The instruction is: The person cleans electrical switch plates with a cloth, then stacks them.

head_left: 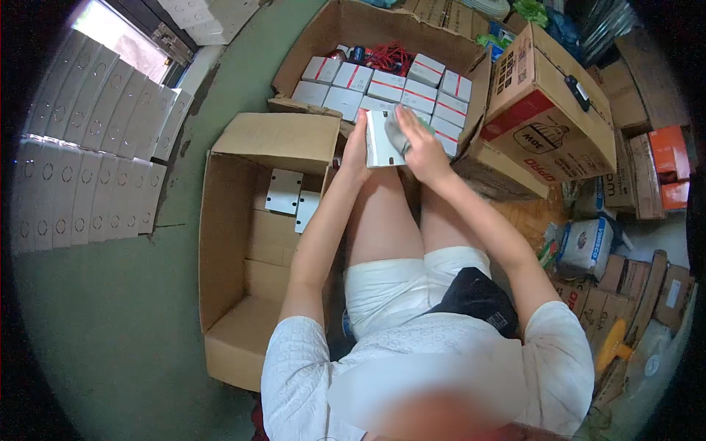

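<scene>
My left hand [356, 153] grips the left edge of a white metal plate [380, 141] with small dark holes or notches, held up above my thighs. Pressed on the plate's right side is a grey cloth [396, 135], with the fingers of my right hand [424, 152] closed over it. To the left stands an open cardboard box [220, 250], in which two similar white plates [284, 190] lie at the far end. Beyond my hands, another open carton [305, 33] holds several small white boxes [386, 86] with red stripes and a bundle of red cord [390, 59].
A closed brown carton [548, 103] stands at the right of the open one. Rows of grey-white panels [88, 191] are stacked on the green floor [110, 309] at the left. More cartons, an orange box [668, 158] and a plastic-wrapped pack [585, 246] crowd the right side.
</scene>
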The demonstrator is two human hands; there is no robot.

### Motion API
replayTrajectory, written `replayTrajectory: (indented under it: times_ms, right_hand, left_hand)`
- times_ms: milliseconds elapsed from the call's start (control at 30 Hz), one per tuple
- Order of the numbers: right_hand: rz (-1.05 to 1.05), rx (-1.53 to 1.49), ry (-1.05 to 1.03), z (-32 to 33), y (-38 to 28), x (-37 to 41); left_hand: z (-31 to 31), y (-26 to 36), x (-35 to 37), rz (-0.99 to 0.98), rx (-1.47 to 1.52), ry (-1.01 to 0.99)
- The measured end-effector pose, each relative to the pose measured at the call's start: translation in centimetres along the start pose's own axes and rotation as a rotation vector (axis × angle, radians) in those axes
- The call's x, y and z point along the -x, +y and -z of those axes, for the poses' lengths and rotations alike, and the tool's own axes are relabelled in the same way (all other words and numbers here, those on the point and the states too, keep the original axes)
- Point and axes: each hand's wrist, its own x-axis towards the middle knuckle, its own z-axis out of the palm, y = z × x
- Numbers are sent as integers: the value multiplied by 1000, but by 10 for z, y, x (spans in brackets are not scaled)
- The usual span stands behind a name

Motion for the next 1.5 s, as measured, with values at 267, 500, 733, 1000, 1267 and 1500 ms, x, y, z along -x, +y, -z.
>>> replayTrajectory:
  times_ms: [267, 500, 733, 1000, 1267, 1500]
  right_hand:
    - [217, -97, -195, -9, -11, 31]
    - [62, -67, -131, -2, -26, 8]
    - [-28, -124, -292, 13, -12, 19]
    - [122, -321, -266, 10, -21, 33]
    - [-122, -165, -118, 6, -15, 27]
    - [92, 27, -355, 17, 5, 44]
  left_hand:
    - [0, 17, 3, 28, 5, -7]
    - [-20, 17, 12, 152, -44, 133]
    - [-11, 19, 5, -36, -25, 78]
    - [-3, 18, 5, 21, -40, 29]
    - [-5, 7, 0, 15, -14, 8]
    - [-10, 19, 7, -46, -15, 95]
